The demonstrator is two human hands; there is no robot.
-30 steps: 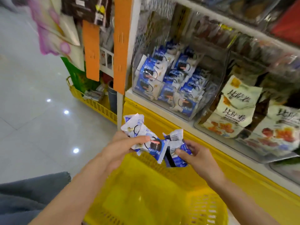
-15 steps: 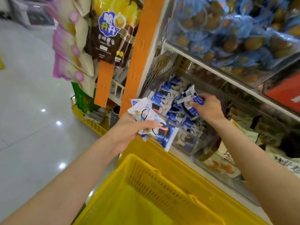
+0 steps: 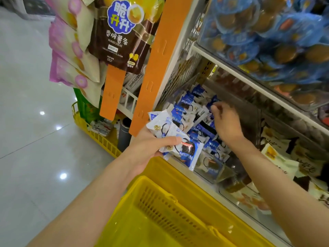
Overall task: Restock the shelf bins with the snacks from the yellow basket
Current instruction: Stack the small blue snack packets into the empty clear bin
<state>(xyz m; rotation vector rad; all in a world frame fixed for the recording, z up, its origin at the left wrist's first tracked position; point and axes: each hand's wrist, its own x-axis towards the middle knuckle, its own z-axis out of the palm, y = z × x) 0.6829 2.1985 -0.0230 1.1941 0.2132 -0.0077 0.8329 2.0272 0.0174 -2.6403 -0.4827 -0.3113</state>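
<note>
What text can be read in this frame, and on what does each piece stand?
"脆升升" on the brown bag.
"香脆薯条" on the same bag.
"POTATO STICKS" on the same bag.
"GRILLED WAGYU FLAVOR" on the same bag, faint.
Blue packets in the left hand: print too blurred to read.
Cream packs, lower right: characters blurred.

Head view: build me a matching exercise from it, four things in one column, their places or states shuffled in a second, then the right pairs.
Things
1. left hand
2. right hand
3. yellow basket
4. potato sticks bag

Places or states
A. hangs on an orange strip, upper left
B. low in the picture, below the shelf edge
C. grips a bunch of blue-and-white snack packets
D. reaches over the clear bin of the same packets, fingers loosely open

Pairs: 1-C, 2-D, 3-B, 4-A
</note>
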